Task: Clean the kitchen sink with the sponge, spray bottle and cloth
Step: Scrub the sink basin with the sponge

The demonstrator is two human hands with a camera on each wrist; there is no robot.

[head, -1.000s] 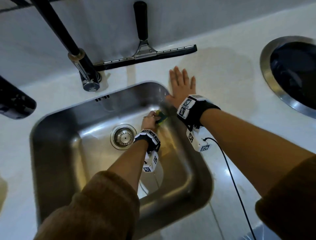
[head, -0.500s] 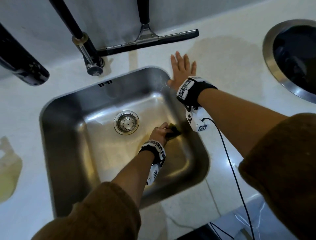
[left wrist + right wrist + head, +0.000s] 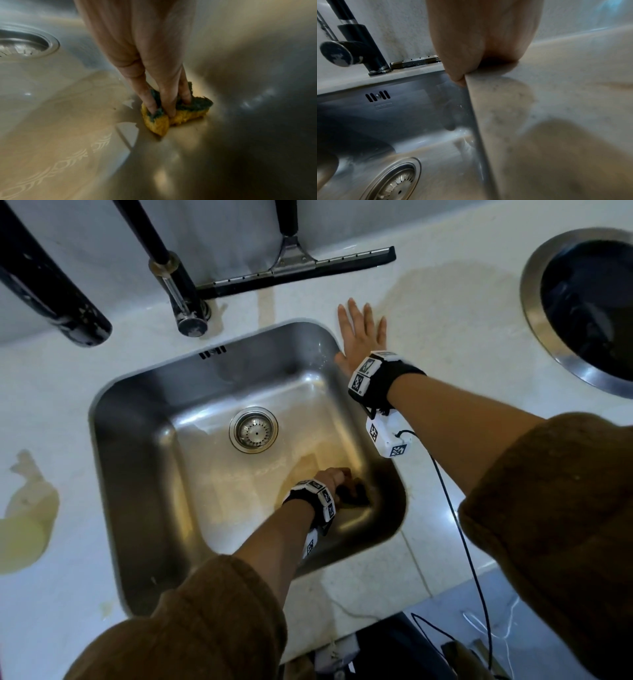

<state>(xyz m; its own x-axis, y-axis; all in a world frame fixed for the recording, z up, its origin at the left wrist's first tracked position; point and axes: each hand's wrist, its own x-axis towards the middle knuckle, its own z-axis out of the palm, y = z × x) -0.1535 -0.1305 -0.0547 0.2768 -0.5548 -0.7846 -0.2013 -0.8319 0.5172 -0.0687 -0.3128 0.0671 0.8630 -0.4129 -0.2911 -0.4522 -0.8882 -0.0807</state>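
Observation:
My left hand (image 3: 334, 475) is down in the steel sink (image 3: 137, 412), at the bottom's near right corner. Its fingers (image 3: 167, 97) dig into a crumpled yellow sponge with a green scouring face (image 3: 185, 115) and press it onto the sink bottom. The sponge (image 3: 352, 493) shows dark in the head view, close to the right wall. My right hand (image 3: 361, 332) lies flat on the pale counter (image 3: 462, 337) at the sink's far right corner, fingers straight, thumb (image 3: 456, 77) over the rim. Neither a spray bottle nor a cloth is in view.
The drain strainer (image 3: 253, 430) sits mid-sink. A black tap (image 3: 178, 289) stands behind the sink, its spout (image 3: 51, 282) reaching left. A squeegee (image 3: 294, 268) leans on the back wall. A round steel-rimmed opening (image 3: 582, 302) lies far right. A yellowish puddle (image 3: 24, 529) marks the left counter.
My left hand has dragged the sponge from the sink's far right side, along the right wall, to the near right corner. The right hand stays flat on the counter.

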